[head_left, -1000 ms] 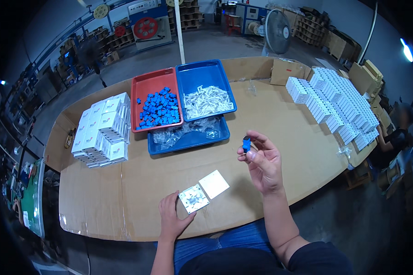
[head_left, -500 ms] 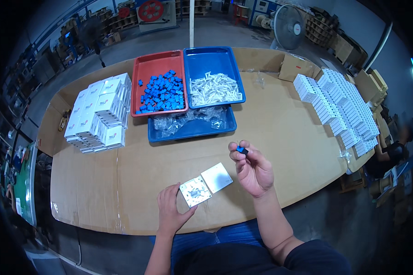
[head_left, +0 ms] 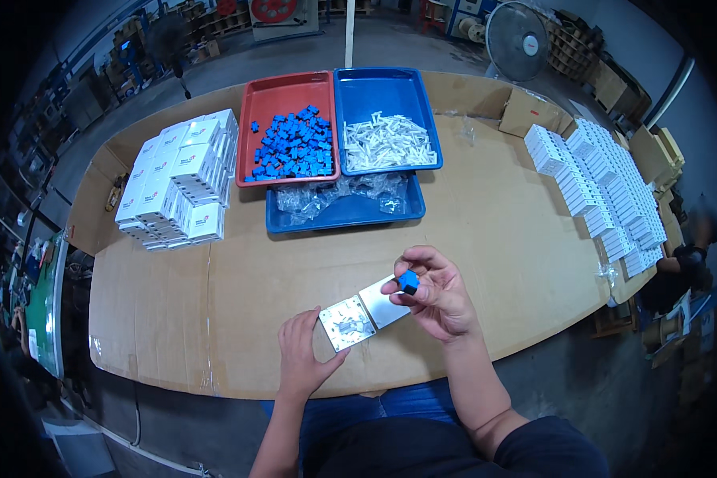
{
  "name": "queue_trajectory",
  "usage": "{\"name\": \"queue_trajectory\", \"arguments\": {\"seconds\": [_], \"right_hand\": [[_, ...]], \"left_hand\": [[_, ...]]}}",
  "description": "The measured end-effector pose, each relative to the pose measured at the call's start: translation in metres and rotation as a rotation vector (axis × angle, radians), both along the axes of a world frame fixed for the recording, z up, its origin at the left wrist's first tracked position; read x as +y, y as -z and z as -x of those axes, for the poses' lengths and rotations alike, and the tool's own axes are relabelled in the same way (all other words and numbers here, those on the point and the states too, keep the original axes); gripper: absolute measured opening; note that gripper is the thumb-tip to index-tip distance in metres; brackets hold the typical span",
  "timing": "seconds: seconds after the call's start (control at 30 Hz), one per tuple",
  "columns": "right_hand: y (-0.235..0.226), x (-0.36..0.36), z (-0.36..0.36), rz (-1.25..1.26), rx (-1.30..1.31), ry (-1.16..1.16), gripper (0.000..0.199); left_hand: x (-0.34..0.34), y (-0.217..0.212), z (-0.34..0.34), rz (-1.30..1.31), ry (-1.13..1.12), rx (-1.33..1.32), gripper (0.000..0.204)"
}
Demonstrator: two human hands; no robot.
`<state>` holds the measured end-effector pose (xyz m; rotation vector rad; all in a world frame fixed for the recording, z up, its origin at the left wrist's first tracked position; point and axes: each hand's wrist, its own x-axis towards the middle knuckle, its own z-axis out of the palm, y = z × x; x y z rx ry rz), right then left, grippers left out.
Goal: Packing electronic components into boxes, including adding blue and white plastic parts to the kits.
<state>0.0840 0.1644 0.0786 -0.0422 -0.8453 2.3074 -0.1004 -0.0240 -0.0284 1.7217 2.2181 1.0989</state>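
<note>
Block [head_left: 408,281] is in R hand [head_left: 443,301], up & to R of box [head_left: 358,338], seen in front of R part of plate [head_left: 380,299]. Orient.: blue side faces up twd cam, dk part along its lower edge, approx on the person's side; long axis looks foreshortened, so can't tell exact angle. Looks: small, bright blue, squarish from here, w/ dk lower bit; fingers hide some of its sides. R grip: pinched on block btw thumb & fingers. L hand [head_left: 301,358] is at L side of box; L grip spans it, fingertips at far L corner, thumb at near corner, holding it. Box is a flat wht sq., open side up, grayish parts inside, on table [head_left: 255,319] w/ edges at a slant; plate is wht, flat, just beside box on R. Vs 1 s ago: block then stood approx upright, dk end on top; 0.5 s ago it lay nearer level, dk end to R; now dk part is low. R hand has come closer to box & now covers R part of plate, in full view before. L hand: same hold on box.
</note>
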Motion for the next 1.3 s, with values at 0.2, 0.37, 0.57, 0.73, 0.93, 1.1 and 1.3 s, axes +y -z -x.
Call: {"name": "queue_trajectory", "arguments": {"seconds": [0.2, 0.37, 0.57, 0.73, 0.93, 1.1, 1.3], "right_hand": [[0.013, 0.001, -0.001, -0.043, 0.052, 0.004, 0.039], [0.011, -0.004, -0.006, -0.020, 0.072, -0.041, 0.044], [0.015, -0.006, -0.007, -0.042, 0.068, -0.030, 0.050], [0.039, 0.002, 0.006, -0.005, -0.161, -0.059, 0.048], [0.083, -0.012, 0.022, -0.060, -0.568, 0.007, 0.042], [0.076, -0.030, 0.039, -0.608, -0.806, 0.124, 0.038], [0.083, -0.034, 0.055, -1.399, -0.789, 0.322, 0.029]], "left_hand": [[0.000, 0.001, -0.001, -0.008, -0.005, 0.002, 0.085], [0.000, 0.001, -0.003, -0.025, 0.001, 0.003, 0.085], [-0.003, 0.001, -0.004, -0.004, -0.012, -0.006, 0.087], [-0.007, 0.005, -0.001, 0.035, -0.055, 0.000, 0.089], [0.000, 0.004, 0.003, 0.033, -0.039, -0.030, 0.089], [-0.005, 0.005, 0.004, 0.047, -0.041, -0.037, 0.089], [-0.008, 0.008, 0.004, 0.063, -0.028, -0.070, 0.092]]}}
